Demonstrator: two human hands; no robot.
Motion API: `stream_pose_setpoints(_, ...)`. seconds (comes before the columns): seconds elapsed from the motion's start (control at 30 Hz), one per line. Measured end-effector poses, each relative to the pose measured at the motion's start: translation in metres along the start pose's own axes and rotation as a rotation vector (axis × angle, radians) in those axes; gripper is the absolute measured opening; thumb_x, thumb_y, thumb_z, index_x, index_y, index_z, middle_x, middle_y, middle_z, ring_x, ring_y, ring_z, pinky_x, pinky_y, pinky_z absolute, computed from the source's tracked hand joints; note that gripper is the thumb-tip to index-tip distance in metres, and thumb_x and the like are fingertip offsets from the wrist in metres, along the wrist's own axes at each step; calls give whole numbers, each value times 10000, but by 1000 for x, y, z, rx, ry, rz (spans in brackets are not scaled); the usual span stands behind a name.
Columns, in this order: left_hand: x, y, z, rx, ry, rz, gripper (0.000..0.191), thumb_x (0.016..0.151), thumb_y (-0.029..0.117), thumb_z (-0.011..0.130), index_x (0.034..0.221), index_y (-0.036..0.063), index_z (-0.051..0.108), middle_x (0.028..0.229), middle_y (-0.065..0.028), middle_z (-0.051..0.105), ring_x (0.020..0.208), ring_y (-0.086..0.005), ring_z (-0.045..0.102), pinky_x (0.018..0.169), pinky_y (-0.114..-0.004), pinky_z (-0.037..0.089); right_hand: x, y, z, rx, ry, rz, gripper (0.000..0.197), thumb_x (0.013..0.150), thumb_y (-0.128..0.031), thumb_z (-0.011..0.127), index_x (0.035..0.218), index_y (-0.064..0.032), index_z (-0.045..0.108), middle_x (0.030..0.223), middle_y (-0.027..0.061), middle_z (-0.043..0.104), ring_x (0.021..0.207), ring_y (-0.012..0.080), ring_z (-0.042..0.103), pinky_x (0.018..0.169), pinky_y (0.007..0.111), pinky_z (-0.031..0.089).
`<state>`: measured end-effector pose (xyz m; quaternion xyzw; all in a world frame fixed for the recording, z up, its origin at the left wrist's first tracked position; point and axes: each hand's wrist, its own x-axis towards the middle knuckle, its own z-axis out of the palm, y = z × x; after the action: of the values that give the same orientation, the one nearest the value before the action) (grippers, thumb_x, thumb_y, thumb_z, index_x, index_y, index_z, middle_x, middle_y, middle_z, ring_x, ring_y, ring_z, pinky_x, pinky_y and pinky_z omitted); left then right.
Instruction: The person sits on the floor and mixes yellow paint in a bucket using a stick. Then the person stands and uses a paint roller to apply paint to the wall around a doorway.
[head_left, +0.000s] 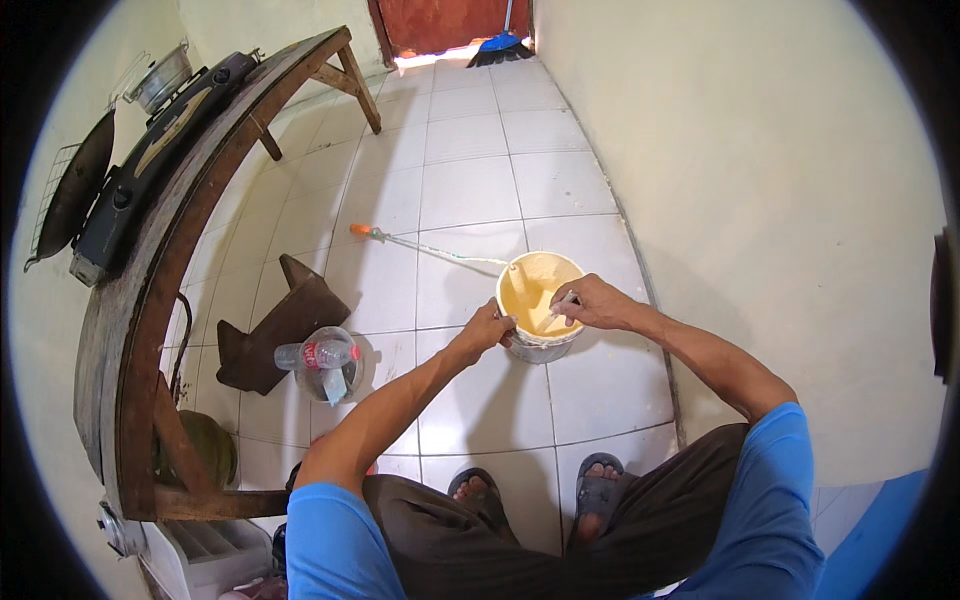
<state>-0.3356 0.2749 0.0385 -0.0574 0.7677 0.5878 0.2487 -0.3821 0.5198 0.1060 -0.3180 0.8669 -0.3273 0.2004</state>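
A bucket (541, 352) of pale yellow paint stands on the tiled floor in front of my feet. My left hand (491, 328) grips the bucket's rim at its left side. In my right hand (589, 301) is a light-coloured stick (551, 319), slanting down into the paint; its lower end is hidden there. A paint roller (519, 281) rests in the bucket against the inner wall. Its long rod (442, 253) reaches out over the rim to the left and ends in an orange handle (361, 229).
Left of the bucket are a clear container (307, 386) with a plastic bottle (326, 354) on it and a dark wooden stool (289, 322). A wooden table (202, 180) holds a gas stove (161, 142). The wall (787, 187) is close on the right; a blue broom (501, 46) stands by the door.
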Motion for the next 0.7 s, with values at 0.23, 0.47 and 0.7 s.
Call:
stream_pose_setpoints(0.23, 5, -3, 1, -24, -9, 0, 382, 975, 200, 570, 1305, 27, 484, 951, -102, 664, 742, -159, 628, 635, -290, 509, 4, 32, -20, -206, 197, 97, 276, 909, -294, 609, 1018, -78, 742, 884, 167, 731, 819, 327, 703, 760, 436, 550)
stream_pose_setpoints(0.47, 5, -9, 0, -44, -5, 8, 431, 968, 222, 591, 1361, 76, 486, 930, -85, 685, 702, -145, 629, 615, -283, 478, 1, 23, 5, -226, 89, -153, 266, 934, -250, 619, 1034, -23, 716, 806, 155, 727, 701, 289, 708, 701, 399, 556)
stream_pose_setpoints(0.7, 0, -1, 2, -64, -1, 14, 427, 924, 139, 608, 1299, -19, 481, 934, -112, 654, 768, -178, 645, 603, -296, 569, 3, 30, -12, -219, 176, 49, 327, 924, -330, 592, 1044, -58, 727, 811, 165, 722, 785, 335, 702, 753, 444, 552)
